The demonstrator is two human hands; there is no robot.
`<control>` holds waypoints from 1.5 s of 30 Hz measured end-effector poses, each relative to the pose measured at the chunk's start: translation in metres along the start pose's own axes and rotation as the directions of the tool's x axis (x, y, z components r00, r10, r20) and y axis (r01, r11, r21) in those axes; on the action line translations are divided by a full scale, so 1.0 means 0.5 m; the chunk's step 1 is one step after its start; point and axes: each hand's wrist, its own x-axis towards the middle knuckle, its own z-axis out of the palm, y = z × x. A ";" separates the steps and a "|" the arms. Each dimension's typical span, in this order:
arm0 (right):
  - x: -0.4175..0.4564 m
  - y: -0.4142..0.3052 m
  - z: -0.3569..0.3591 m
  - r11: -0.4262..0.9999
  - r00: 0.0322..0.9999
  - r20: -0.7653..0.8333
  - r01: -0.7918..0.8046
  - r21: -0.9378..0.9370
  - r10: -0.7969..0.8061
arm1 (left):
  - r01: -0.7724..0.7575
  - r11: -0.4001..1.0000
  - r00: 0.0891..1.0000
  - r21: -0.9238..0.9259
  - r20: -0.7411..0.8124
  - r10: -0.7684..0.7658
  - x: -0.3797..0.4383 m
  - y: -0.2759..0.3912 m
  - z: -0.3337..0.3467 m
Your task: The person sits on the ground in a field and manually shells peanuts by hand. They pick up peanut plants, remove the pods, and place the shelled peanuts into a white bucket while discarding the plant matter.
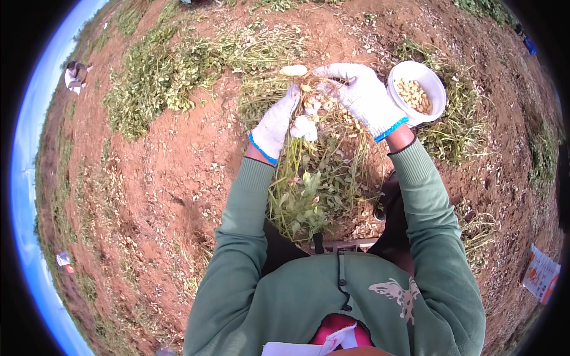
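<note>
In white knit gloves with blue cuffs, both my hands meet over an uprooted bunch of peanut plants [291, 164]. My left hand [277, 121] grips the bunch near its roots, the leafy ends hanging back toward my lap. My right hand [358, 95] has its fingers curled into the tangled brown roots [318, 84], where pale peanut pods [328, 105] show. Its fingertips are partly hidden among the roots. Just right of that hand stands a white plastic bucket [392, 91] with loose peanuts [414, 95] in the bottom.
Pulled peanut plants lie in a long heap [164, 75] at upper left. More cut greenery [458, 129] surrounds the bucket on reddish soil [178, 164]. A printed sack [541, 273] lies at far right. Another person [75, 76] sits far off at left.
</note>
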 end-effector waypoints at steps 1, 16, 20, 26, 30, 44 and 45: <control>0.004 -0.038 -0.007 0.953 0.993 -0.086 0.053 -0.298 -0.083 | -0.008 0.999 0.997 0.045 -0.079 0.011 -0.002 0.001 -0.002; -0.002 -0.074 0.035 0.155 0.709 0.498 -0.639 0.754 0.499 | 0.155 0.936 0.930 -0.317 0.366 -0.030 -0.011 -0.008 -0.007; -0.003 -0.050 0.048 0.313 0.794 0.374 -0.552 0.773 0.479 | 0.149 0.951 0.959 -0.270 0.272 -0.073 -0.014 -0.019 0.002; 0.022 -0.004 0.026 0.670 0.886 0.083 -0.404 0.622 0.457 | -0.060 0.973 0.998 0.225 -0.022 0.067 0.004 0.000 -0.013; 0.027 -0.007 -0.018 0.620 0.827 -0.004 -0.419 0.663 0.563 | -0.141 0.790 0.948 0.597 -0.149 0.282 0.029 0.018 -0.007; 0.014 -0.028 0.027 0.297 0.843 0.335 -0.477 0.827 0.420 | 0.053 -0.307 0.434 0.950 0.255 0.864 0.036 0.040 -0.080; 0.014 -0.037 0.029 0.380 0.833 0.306 -0.497 0.780 0.461 | 0.051 -0.317 0.455 0.947 0.261 0.852 0.034 0.038 -0.073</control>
